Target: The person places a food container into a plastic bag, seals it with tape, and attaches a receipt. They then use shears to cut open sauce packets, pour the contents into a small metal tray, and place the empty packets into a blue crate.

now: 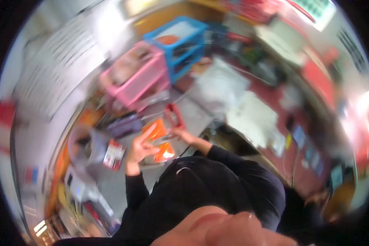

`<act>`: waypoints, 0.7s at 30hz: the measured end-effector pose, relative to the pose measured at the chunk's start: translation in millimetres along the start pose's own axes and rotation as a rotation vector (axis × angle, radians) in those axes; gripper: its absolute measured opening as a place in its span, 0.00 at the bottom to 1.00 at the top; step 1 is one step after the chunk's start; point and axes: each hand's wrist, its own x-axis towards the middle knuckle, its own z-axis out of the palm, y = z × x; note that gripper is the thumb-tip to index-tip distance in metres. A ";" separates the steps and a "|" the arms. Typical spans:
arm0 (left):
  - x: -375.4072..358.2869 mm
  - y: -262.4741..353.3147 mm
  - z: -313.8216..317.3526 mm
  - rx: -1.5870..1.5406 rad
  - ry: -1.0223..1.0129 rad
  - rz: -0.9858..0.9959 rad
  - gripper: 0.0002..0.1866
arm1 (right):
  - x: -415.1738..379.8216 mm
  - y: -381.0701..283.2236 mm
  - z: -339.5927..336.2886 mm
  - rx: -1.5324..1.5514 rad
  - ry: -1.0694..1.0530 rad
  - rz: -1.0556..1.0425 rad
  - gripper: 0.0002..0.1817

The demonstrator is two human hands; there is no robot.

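My left hand (pixel 138 151) is at the left side of a shiny orange packet (pixel 165 152), its thumb and fingers gripping the packet's edge. One finger stretches up along the packet's upper part. My right hand (pixel 183 135) comes in from the right with its fingers closed on a narrow greyish tool (pixel 161 141). That tool lies across the middle of the orange packet; blur hides its exact kind. Just above my right hand lies a red object with a loop-like outline (pixel 175 116), apart from the fingers as far as I can see.
A pink basket (pixel 131 92) and a blue tiered rack (pixel 187 49) stand at the back. Left are a dark purple box (pixel 125 124), a translucent tub (pixel 76 149) and a red-and-white card (pixel 114 154). Plastic bags (pixel 221 84) and white sheets (pixel 252 119) lie right.
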 end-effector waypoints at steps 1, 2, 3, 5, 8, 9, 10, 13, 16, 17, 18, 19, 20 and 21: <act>15.1 -2.2 8.3 0.002 -0.019 0.030 0.44 | 2.9 5.6 -13.5 -0.013 0.110 -0.067 0.38; 29.9 -3.1 16.3 -0.002 -0.124 0.033 0.44 | -15.5 -17.2 -20.6 0.131 0.153 0.008 0.37; 33.8 -1.9 16.8 -0.018 -0.130 0.024 0.44 | -34.4 -50.3 -9.1 0.279 0.169 0.073 0.35; 63.0 -4.6 27.6 -0.045 -0.170 0.015 0.44 | -60.3 -86.7 -5.3 0.422 0.177 -0.058 0.33; 91.6 -11.0 37.9 -0.050 -0.276 -0.012 0.45 | -52.6 -89.1 -20.0 0.422 0.175 -0.208 0.27; 96.6 -8.1 43.1 -0.050 -0.289 -0.011 0.45 | -52.2 -94.8 -24.8 0.297 0.224 -0.238 0.23; 107.5 -1.8 56.9 0.029 -0.272 0.014 0.45 | -62.6 -104.4 -31.7 0.436 0.260 -0.317 0.18; 127.9 4.7 65.6 0.165 -0.261 0.086 0.47 | -61.6 -103.8 -66.9 0.459 0.488 -0.367 0.18; 146.1 30.0 72.2 0.140 -0.151 0.272 0.47 | -61.9 -106.4 -102.1 0.285 0.709 -0.358 0.18; 155.7 32.8 74.9 0.138 -0.147 0.274 0.47 | -60.8 -105.6 -112.1 0.281 0.706 -0.357 0.18; 165.7 38.0 78.4 0.153 -0.111 0.331 0.47 | -58.5 -102.5 -120.0 0.250 0.604 -0.296 0.19; 174.6 41.8 79.9 0.170 -0.059 0.385 0.47 | -56.6 -107.7 -121.4 0.217 0.487 -0.229 0.20; 189.4 37.9 82.4 0.266 0.024 0.427 0.46 | -56.4 -111.8 -123.6 0.215 0.439 -0.206 0.20; 202.0 33.3 79.1 0.370 0.049 0.429 0.46 | -66.0 -133.6 -120.8 0.374 0.358 -0.216 0.20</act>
